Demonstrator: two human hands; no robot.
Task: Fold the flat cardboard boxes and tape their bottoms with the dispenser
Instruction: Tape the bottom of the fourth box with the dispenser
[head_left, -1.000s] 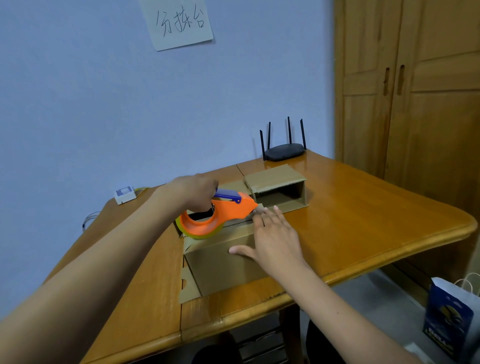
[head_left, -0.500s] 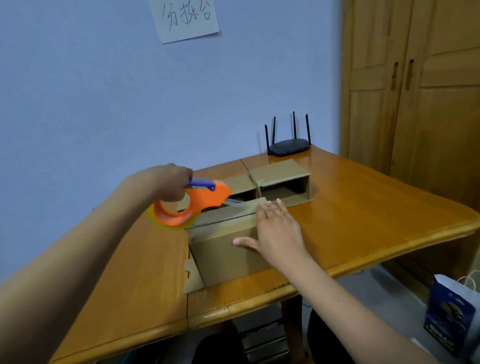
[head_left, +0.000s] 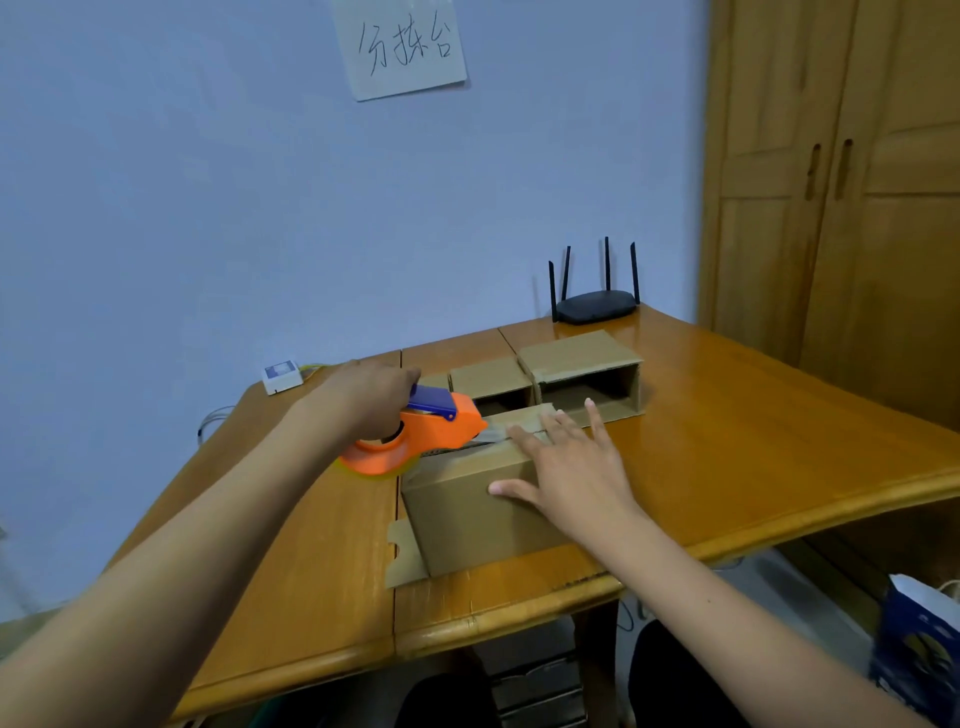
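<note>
Taping the bottom of a cardboard box (head_left: 467, 514) is the job right now. The box sits upside down near the front edge of the desk (head_left: 727, 467), about in the middle. Its bottom flaps are folded shut and face up.

The left hand (head_left: 371, 397) has its fingers wrapped around the handle of the orange tape dispenser (head_left: 415, 436). The dispenser is at the left end of the box top, and a shiny bit of tape (head_left: 493, 434) runs from it to the seam. The right hand (head_left: 566, 473) lies flat on the box with straight, spread fingers. It presses the flaps down and holds nothing.

The tape looks only partly stuck on. I think it has to be pulled over the left edge of the box, cut off and rubbed flat.

Two more folded boxes (head_left: 550, 379) lie on their sides farther back on the desk, touching each other, with their open ends facing this way. I cannot tell if their bottoms are taped. No flat boxes show on the desk.

A black router (head_left: 597, 306) sits at the back edge.
</note>
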